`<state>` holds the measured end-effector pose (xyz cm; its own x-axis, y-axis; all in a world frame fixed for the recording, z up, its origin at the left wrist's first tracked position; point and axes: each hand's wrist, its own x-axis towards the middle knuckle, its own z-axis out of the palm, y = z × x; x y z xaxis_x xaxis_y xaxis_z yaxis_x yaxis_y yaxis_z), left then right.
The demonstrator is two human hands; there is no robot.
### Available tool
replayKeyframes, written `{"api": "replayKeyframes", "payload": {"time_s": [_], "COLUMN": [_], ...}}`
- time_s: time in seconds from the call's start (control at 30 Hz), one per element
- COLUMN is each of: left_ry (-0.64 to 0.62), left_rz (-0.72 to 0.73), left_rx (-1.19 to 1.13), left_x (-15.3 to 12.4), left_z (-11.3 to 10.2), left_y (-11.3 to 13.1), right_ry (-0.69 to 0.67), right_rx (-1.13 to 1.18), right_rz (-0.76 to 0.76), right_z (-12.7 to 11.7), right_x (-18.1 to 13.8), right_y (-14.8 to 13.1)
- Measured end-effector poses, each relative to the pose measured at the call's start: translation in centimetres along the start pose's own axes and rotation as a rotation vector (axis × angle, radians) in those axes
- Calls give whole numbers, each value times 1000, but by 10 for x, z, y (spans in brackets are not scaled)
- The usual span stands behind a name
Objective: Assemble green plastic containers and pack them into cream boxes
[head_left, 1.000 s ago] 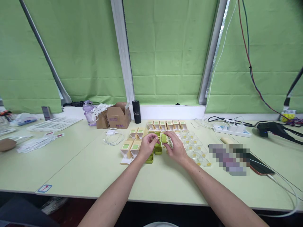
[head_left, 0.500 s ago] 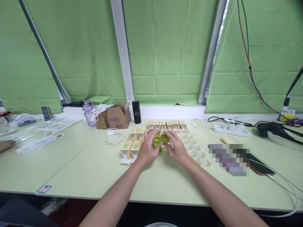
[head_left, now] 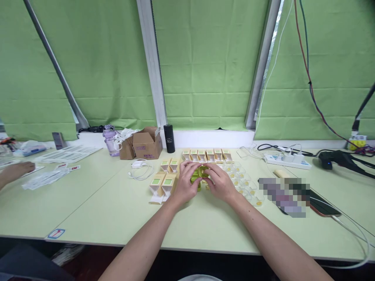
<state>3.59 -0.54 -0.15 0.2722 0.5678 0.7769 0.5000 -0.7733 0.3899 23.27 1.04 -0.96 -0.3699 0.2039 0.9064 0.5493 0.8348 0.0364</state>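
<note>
A small green square plastic case (head_left: pixel 203 171) is held up between the fingertips of both hands. My left hand (head_left: pixel 187 181) closes on its left side, and my right hand (head_left: pixel 220 182) grips it from the right. More green pieces (head_left: pixel 194 178) show partly behind my left fingers; the hand hides the rest. Small cardboard boxes with green windows (head_left: pixel 168 182) stand by my left hand, their flaps folded out in front. Another row of these boxes (head_left: pixel 206 155) stands behind both hands. Clear plastic domes with yellow centres (head_left: pixel 240 183) lie in rows to the right of my right hand.
A white charger with cable (head_left: pixel 137 164) lies left of the boxes. Behind are a cardboard carton (head_left: pixel 146 144), a black cylinder (head_left: pixel 169 138) and a purple bottle (head_left: pixel 110 142). At right are a power strip (head_left: pixel 287 160) and a phone (head_left: pixel 324 203). Another person's hand (head_left: pixel 20 169) is far left.
My fingers have drawn in closer around the green case, which now sits slightly to the left. The other person's hand at the far left has reached further in over the table.
</note>
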Motion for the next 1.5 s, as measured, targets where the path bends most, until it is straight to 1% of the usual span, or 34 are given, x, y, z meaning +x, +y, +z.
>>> {"api": "replayKeyframes", "payload": {"time_s": [0.3,0.57,0.7,0.97,1.4,1.5], "left_ry": [31,28,17,37,48,43], "left_rz": [51,46,42,61,61,54], "left_rx": [19,28,34,44,43,42], "left_x": [-1,-1,-1,-2,-2,-1], "left_z": [2,1,1,1,1,0], "left_y": [-6,-6,-6,-10,-8,-7], "right_ry": [-19,-60,-35,7,-21,-9], "right_rx": [1,78,78,91,123,129], "right_rz": [-1,85,87,59,84,88], "right_z": [3,6,6,7,7,7], "right_x": [-1,-2,-3,-4,1,-1], "right_y": [-1,-3,-2,-2,-6,-4]}}
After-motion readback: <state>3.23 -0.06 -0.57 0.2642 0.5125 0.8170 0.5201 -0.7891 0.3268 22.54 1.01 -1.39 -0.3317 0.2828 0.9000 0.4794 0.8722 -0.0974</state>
